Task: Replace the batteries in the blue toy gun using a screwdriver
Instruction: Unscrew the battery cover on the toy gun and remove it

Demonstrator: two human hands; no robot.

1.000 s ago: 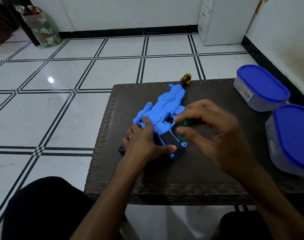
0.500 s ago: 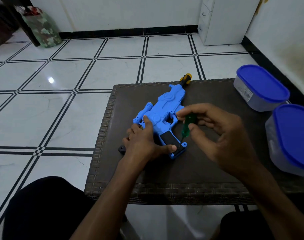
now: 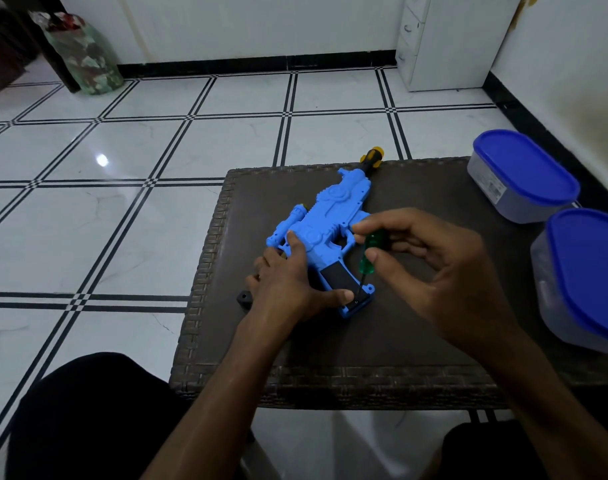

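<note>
The blue toy gun (image 3: pixel 325 216) lies flat on the dark woven table (image 3: pixel 364 341), muzzle pointing away, its black grip toward me. My left hand (image 3: pixel 288 278) presses down on the gun's body and grip, thumb along the black cover. My right hand (image 3: pixel 430 265) pinches a green-handled screwdriver (image 3: pixel 368 254) between thumb and fingers. The screwdriver's thin shaft points down at the bottom end of the grip, its tip at a small screw there.
A small black part (image 3: pixel 244 299) lies on the table left of my left wrist. Two clear tubs with blue lids stand at the right, one at the back (image 3: pixel 522 174), one nearer (image 3: pixel 586 275). White tiled floor lies beyond the table's edges.
My right hand has opened its hold from around the green handle to a fingertip pinch, and the screwdriver now stands more upright over the grip's end. My left hand has stayed put.
</note>
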